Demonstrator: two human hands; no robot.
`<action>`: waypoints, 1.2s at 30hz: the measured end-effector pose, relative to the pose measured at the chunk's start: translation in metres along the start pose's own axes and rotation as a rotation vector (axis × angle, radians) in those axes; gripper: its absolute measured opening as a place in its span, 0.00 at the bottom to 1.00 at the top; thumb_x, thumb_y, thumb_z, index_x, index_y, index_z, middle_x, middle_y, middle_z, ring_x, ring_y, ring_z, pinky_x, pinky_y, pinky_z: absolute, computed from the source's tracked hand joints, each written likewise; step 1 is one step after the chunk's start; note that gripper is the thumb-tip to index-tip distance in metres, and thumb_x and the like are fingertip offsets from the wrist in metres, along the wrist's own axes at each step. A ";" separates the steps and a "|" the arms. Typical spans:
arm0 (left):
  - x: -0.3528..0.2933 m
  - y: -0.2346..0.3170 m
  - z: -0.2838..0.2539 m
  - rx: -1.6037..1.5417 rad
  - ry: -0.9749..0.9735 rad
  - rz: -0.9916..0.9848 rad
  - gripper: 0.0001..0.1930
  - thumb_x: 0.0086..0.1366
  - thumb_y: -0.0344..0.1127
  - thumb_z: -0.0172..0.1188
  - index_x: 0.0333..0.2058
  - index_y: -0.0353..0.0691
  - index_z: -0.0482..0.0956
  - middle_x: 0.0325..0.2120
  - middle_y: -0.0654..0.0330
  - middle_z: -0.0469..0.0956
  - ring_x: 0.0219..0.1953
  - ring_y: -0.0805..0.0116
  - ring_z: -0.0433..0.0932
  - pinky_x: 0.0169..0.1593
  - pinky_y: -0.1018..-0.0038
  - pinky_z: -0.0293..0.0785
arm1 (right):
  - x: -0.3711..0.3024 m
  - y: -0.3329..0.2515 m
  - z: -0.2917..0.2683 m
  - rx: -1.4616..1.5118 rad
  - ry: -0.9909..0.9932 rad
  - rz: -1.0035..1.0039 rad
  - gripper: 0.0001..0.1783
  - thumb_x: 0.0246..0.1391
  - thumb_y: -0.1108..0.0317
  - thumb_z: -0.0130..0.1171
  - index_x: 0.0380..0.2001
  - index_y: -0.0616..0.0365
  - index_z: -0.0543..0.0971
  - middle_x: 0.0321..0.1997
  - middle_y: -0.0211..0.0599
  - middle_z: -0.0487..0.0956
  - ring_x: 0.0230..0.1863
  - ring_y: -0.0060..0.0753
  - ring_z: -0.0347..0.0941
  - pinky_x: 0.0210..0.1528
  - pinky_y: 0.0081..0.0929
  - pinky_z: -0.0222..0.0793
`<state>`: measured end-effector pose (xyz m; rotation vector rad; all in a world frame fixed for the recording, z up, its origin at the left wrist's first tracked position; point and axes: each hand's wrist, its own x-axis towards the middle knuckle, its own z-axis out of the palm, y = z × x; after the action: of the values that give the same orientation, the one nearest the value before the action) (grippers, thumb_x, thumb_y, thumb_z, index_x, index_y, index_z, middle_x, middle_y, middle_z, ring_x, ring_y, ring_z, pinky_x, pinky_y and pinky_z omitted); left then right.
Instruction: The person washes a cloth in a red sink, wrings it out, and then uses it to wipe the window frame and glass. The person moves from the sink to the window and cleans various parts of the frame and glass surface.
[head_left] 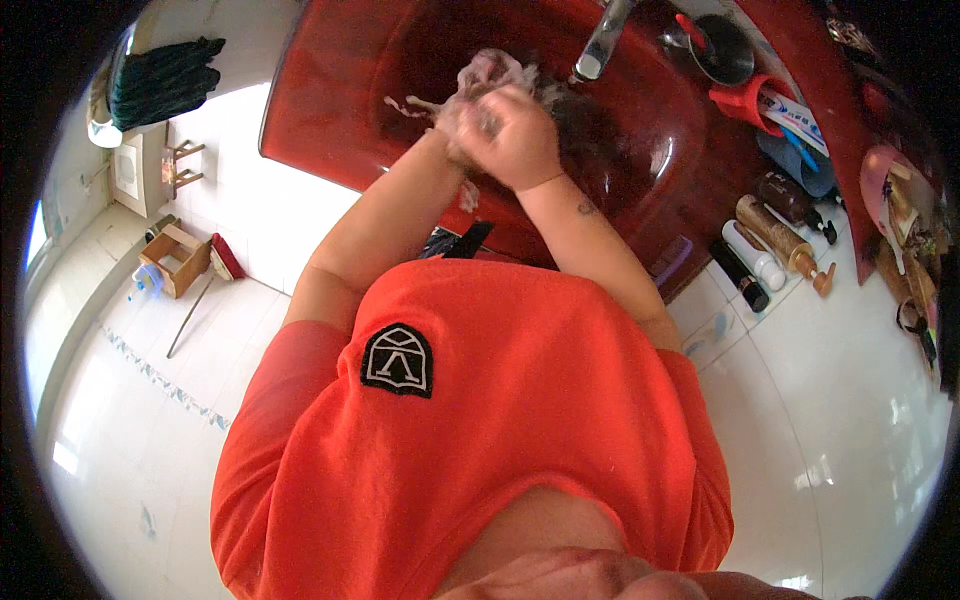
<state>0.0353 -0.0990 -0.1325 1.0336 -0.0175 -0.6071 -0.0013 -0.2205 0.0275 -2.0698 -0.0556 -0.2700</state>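
Both of my hands are together over the red washbasin [330, 110], working a wet, pale pinkish cloth [492, 68]. My right hand [520, 140] is closed, its fingers curled down over the cloth against the other hand. Mostly covered by it, my left hand [455, 128] also looks closed on the cloth; its fingers are partly hidden and blurred. The bunched cloth spreads beyond my knuckles, and a pale strip trails off to the left. To the right of the hands, a metal faucet [605, 42] reaches over the basin.
On the right stand a dark cup [728, 55], a red cup [740, 108] with a toothpaste tube [795, 118], and a blue cup [815, 175]. Nearer are a gold pump bottle [775, 235] and other bottles. A wooden box [178, 262] and a dark green towel [165, 82] are at left.
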 end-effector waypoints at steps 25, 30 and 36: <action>-0.021 0.065 0.027 0.373 0.178 -0.644 0.38 0.65 0.54 0.59 0.69 0.45 0.59 0.66 0.51 0.63 0.67 0.51 0.63 0.66 0.48 0.61 | -0.073 0.147 0.015 -0.172 0.085 0.586 0.27 0.45 0.68 0.72 0.52 0.51 0.78 0.43 0.40 0.82 0.41 0.41 0.80 0.43 0.36 0.77; 0.003 0.062 -0.007 -0.831 -0.314 -0.702 0.30 0.73 0.61 0.45 0.62 0.46 0.69 0.57 0.53 0.74 0.59 0.53 0.72 0.63 0.51 0.69 | -0.033 -0.005 0.032 0.201 0.147 0.196 0.13 0.41 0.66 0.75 0.30 0.57 0.83 0.33 0.34 0.79 0.36 0.33 0.76 0.40 0.29 0.73; 0.001 0.054 0.027 -0.501 -0.555 0.062 0.21 0.71 0.46 0.52 0.57 0.42 0.73 0.52 0.60 0.76 0.56 0.61 0.73 0.60 0.66 0.69 | -0.009 -0.026 0.043 -0.046 0.317 -0.016 0.12 0.41 0.63 0.72 0.22 0.55 0.78 0.27 0.40 0.77 0.29 0.48 0.75 0.32 0.38 0.73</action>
<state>0.0533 -0.1015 -0.0753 0.3586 -0.3652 -0.7773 -0.0063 -0.1695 0.0276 -2.0487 0.1284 -0.6105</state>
